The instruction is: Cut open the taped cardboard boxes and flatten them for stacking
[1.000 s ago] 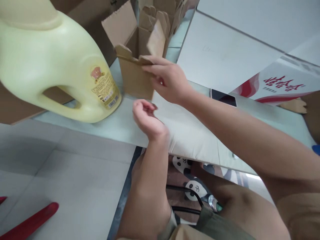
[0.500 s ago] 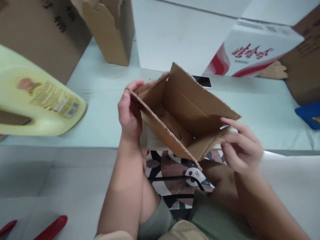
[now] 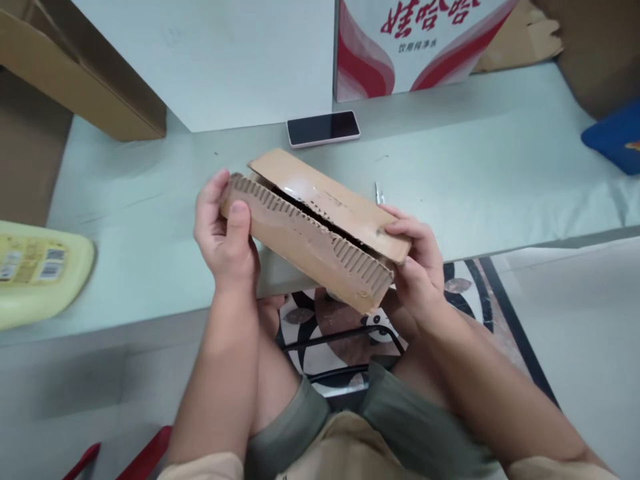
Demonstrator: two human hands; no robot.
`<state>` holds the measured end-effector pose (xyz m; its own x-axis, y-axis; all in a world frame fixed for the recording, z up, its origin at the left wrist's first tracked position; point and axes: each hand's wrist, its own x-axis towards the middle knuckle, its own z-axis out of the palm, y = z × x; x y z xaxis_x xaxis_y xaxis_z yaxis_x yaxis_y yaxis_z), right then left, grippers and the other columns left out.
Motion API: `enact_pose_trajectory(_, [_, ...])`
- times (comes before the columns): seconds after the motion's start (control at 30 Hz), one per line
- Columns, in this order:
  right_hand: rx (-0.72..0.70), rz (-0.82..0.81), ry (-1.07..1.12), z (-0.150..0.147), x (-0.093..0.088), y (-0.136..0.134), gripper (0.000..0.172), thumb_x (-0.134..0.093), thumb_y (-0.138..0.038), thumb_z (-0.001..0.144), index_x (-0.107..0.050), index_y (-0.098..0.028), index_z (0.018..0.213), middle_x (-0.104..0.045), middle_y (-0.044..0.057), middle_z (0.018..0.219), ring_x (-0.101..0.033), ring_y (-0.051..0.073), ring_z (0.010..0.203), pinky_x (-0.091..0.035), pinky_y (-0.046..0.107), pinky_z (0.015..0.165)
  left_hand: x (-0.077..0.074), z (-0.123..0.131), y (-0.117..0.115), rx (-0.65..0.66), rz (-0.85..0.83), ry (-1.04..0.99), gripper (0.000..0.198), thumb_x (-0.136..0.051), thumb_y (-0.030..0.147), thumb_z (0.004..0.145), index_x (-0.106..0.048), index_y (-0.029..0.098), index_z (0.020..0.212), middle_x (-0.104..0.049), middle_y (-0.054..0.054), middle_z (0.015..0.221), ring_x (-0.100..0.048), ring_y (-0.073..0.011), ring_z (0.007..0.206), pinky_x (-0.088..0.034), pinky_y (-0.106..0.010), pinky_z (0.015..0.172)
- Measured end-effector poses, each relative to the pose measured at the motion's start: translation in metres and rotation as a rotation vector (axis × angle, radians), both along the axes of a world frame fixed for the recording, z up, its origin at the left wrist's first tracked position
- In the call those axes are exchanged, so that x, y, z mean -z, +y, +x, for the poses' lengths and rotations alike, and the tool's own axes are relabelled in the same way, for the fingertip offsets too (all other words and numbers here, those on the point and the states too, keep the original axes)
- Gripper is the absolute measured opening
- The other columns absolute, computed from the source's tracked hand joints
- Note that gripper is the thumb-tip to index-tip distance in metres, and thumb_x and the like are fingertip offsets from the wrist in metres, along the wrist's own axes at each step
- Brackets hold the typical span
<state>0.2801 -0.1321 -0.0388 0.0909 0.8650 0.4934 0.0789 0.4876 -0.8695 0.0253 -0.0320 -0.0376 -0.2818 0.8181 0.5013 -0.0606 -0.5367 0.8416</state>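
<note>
A small brown cardboard box (image 3: 305,247) is held up at the table's near edge, tilted down to the right. Its two long flaps are folded over, with a narrow dark gap between them and torn corrugation along one flap's edge. My left hand (image 3: 225,230) grips the box's left end, thumb on the near flap. At the right end my right hand (image 3: 417,257) is closed on the corner, index finger on the far flap. The inside of the box is mostly hidden.
On the pale green tabletop (image 3: 480,167) lie a phone (image 3: 324,129) and a small metal piece (image 3: 379,193). Behind stand a white box with red lettering (image 3: 425,53) and a tall cardboard box (image 3: 115,87). A yellow bottle (image 3: 45,277) is left; a blue object (image 3: 615,138) is right.
The box's open top has been closed over by its long flaps. Both hands have shifted left with it, and the view has turned, showing the whole phone and the metal piece.
</note>
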Motion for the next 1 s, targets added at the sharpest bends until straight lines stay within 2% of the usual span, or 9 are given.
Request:
enact_pose_trajectory(0.2, [0.020,-0.033,0.045,-0.007,0.000,-0.004,0.038,-0.058,-0.064,0.098,-0.062,-0.034,0.122,-0.061,0.006,0.146,-0.057,0.033,0.139,-0.049,0.058,0.116,0.003,0.002,0.008,0.028,0.078,0.014,0.048,-0.088,0.051,0.077,-0.080,0.028,0.119,-0.080,-0.001,0.116,-0.074,-0.0193,0.109,-0.056,-0.034,0.100])
enact_pose_trajectory(0.47, [0.023,-0.035,0.048,-0.009,-0.007,-0.001,0.039,-0.059,-0.066,0.097,-0.064,-0.033,0.117,-0.063,0.007,0.142,-0.060,0.032,0.135,-0.050,0.057,0.113,0.008,-0.002,0.012,0.040,0.086,0.060,0.056,-0.085,0.058,0.078,-0.074,0.027,0.123,-0.075,-0.004,0.121,-0.071,-0.0237,0.117,-0.053,-0.047,0.113])
enact_pose_trajectory(0.6, [0.052,-0.033,0.055,-0.009,-0.007,0.003,0.039,-0.058,-0.067,0.097,-0.066,-0.031,0.109,-0.068,0.007,0.135,-0.064,0.032,0.129,-0.053,0.056,0.109,0.011,-0.003,0.014,0.023,0.082,0.078,0.058,-0.084,0.059,0.077,-0.073,0.027,0.123,-0.075,-0.004,0.121,-0.070,-0.0226,0.116,-0.053,-0.048,0.114])
enact_pose_trajectory(0.7, [0.060,-0.027,0.079,-0.009,-0.006,0.005,0.032,-0.060,-0.061,0.099,-0.066,-0.031,0.106,-0.070,0.006,0.132,-0.066,0.030,0.126,-0.054,0.055,0.108,0.012,-0.003,0.016,0.019,0.071,0.099,0.061,-0.083,0.063,0.077,-0.072,0.027,0.124,-0.074,-0.003,0.122,-0.070,-0.0225,0.117,-0.052,-0.048,0.115])
enact_pose_trajectory(0.83, [0.048,0.000,0.099,-0.009,-0.007,0.006,0.022,-0.063,-0.051,0.099,-0.066,-0.031,0.107,-0.070,0.005,0.131,-0.067,0.028,0.124,-0.054,0.053,0.107,0.008,0.001,0.013,0.023,0.071,0.100,0.062,-0.082,0.064,0.078,-0.070,0.025,0.124,-0.073,-0.005,0.122,-0.070,-0.0233,0.116,-0.051,-0.049,0.117])
enact_pose_trajectory(1.0, [0.078,-0.069,0.039,-0.008,-0.012,0.004,0.031,-0.063,-0.060,0.097,-0.065,-0.031,0.104,-0.071,0.007,0.131,-0.067,0.030,0.123,-0.054,0.055,0.106,-0.004,0.010,0.005,0.006,0.006,0.019,0.054,-0.086,0.051,0.078,-0.071,0.021,0.119,-0.075,-0.008,0.119,-0.070,-0.0228,0.114,-0.054,-0.042,0.112])
